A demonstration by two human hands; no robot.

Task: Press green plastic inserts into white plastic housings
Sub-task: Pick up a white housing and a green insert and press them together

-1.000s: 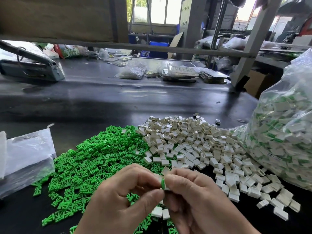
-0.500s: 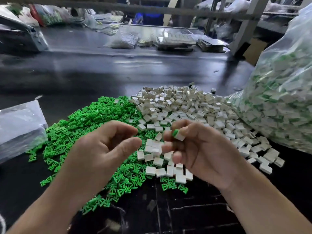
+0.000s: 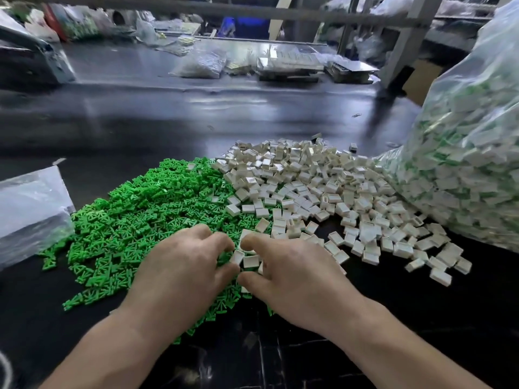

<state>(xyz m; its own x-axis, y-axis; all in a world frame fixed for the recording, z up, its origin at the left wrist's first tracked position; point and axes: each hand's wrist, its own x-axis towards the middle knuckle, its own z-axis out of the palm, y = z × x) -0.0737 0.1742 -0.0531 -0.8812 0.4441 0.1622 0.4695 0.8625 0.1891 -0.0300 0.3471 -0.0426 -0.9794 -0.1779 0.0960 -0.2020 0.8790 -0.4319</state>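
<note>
An assembly workshop: heaps of green inserts [image 3: 134, 217] and white housings [image 3: 323, 186] on a dark workbench [image 3: 196, 122] beside a clear bag of assembled parts [image 3: 463, 164].

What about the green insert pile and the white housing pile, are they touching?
Touching. The head view shows the green insert pile and the white housing pile merging, with some white pieces lying on green ones.

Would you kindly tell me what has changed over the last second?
The left hand and right hand, which were pressing one piece together, parted and dropped to the piles: left onto the green inserts, right onto the white housings. The assembled piece the right hand pinched is no longer visible; whether either hand grips anything now is unclear. Piles and filled bag stayed put.
</note>
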